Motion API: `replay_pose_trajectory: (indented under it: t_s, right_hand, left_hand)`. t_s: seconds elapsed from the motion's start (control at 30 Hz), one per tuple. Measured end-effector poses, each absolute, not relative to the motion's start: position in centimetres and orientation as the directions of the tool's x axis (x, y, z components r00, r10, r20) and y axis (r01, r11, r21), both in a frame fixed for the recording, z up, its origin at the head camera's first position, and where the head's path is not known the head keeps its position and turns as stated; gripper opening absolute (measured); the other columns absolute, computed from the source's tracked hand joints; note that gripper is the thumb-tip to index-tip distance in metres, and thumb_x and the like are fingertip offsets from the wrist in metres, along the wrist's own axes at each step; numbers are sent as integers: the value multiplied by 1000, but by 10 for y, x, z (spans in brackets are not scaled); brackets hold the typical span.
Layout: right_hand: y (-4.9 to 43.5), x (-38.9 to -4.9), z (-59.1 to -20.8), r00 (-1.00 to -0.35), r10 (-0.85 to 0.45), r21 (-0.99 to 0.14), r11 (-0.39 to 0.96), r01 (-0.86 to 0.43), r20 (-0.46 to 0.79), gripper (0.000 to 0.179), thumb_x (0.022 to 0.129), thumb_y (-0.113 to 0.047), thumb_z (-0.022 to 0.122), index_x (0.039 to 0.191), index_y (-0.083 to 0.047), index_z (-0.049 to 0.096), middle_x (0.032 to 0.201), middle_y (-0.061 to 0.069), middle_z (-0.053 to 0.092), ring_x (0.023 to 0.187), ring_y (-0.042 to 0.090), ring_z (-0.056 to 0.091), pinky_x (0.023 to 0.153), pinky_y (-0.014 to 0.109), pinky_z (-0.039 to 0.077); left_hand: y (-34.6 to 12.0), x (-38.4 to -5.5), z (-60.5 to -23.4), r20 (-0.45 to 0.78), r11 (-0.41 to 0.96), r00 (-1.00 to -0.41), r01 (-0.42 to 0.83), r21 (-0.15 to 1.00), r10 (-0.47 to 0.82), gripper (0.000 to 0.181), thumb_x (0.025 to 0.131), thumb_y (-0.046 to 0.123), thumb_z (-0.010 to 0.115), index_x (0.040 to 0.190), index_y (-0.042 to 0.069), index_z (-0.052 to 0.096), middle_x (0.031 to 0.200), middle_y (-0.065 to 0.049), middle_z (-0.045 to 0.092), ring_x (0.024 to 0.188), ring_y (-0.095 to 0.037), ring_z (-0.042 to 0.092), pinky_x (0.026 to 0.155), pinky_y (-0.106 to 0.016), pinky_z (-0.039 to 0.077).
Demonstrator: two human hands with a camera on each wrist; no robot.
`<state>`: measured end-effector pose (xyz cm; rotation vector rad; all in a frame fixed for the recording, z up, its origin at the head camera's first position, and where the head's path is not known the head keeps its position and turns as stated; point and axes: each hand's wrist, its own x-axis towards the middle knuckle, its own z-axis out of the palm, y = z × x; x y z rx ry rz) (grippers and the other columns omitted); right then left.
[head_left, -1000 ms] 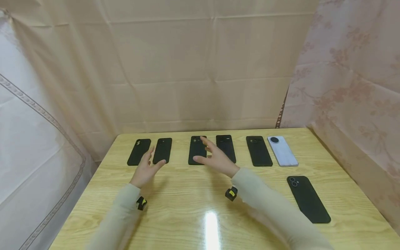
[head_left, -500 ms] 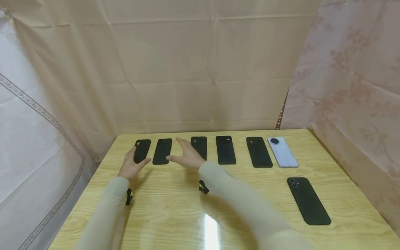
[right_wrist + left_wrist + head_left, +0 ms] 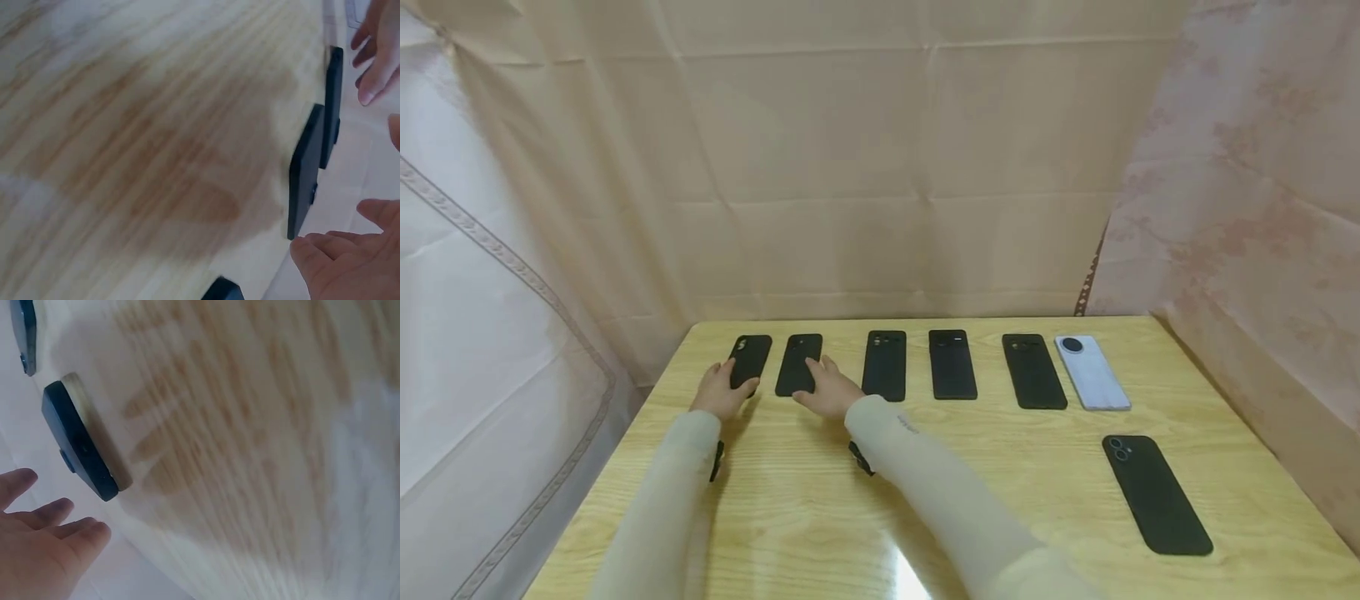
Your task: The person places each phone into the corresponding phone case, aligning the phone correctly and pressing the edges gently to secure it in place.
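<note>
My left hand [image 3: 718, 393] is at the lower left of the leftmost black phone [image 3: 751, 358], thumb and fingers spread around its near end. In the left wrist view, fingertips [image 3: 94, 532] show beside a dark phone [image 3: 80, 440]. My right hand [image 3: 830, 392] reaches to the near right corner of the second black phone [image 3: 795, 362]. Its fingers are loosely bent and spread; the right wrist view shows them close to a dark phone [image 3: 306, 172]. Whether either hand touches its phone, I cannot tell. Both phones lie flat.
Along the far side of the wooden table [image 3: 790, 517] lie further black phones, one of them the third in the row [image 3: 884, 367], and a pale blue-white phone [image 3: 1092, 372] at the right end. Another black phone [image 3: 1157, 496] lies nearer on the right. Cloth curtains [image 3: 820, 167] stand behind.
Both hands have moved left over the table and lowered toward the two leftmost phones. The right hand travelled farther, from the third phone to the second. The phones show no clear movement.
</note>
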<state>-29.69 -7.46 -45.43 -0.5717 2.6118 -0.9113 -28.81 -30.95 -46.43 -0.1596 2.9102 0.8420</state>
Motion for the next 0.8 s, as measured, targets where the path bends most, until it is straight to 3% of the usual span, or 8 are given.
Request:
replay_pose_trajectory:
  t_s: [0.2,0.4,0.8]
  right_hand:
    - [-87,-297,-469,-845,-486,-526,790,-315,-225,73,98,-47,53,158,-21,18,166,9,6,150,26,23,116,43,36]
    - [-88,-288,-467,-843,-467,-458,831,-315,-268,70,98,-48,52,156,-19,26,165,10,12,152,25,19,120,40,30]
    - [-91,-282,-472,-840,-466,-357,862,-360,-277,67,99,-49,49,156,-23,27,166,6,8,153,21,15,122,35,24]
  left_hand:
    - [-307,-289,-465,-162,882,-980,-173,438,-112,71,103,35,49,153,-5,19,154,-40,11,138,-60,21,112,-67,26]
    - [-303,-286,-464,-138,912,-982,-171,373,-128,66,101,32,52,148,-9,30,149,-41,23,131,-63,29,109,-67,32]
    - [-304,-289,-473,-85,925,-987,-157,347,-135,62,97,27,57,142,-12,39,145,-42,30,127,-63,37,107,-64,37]
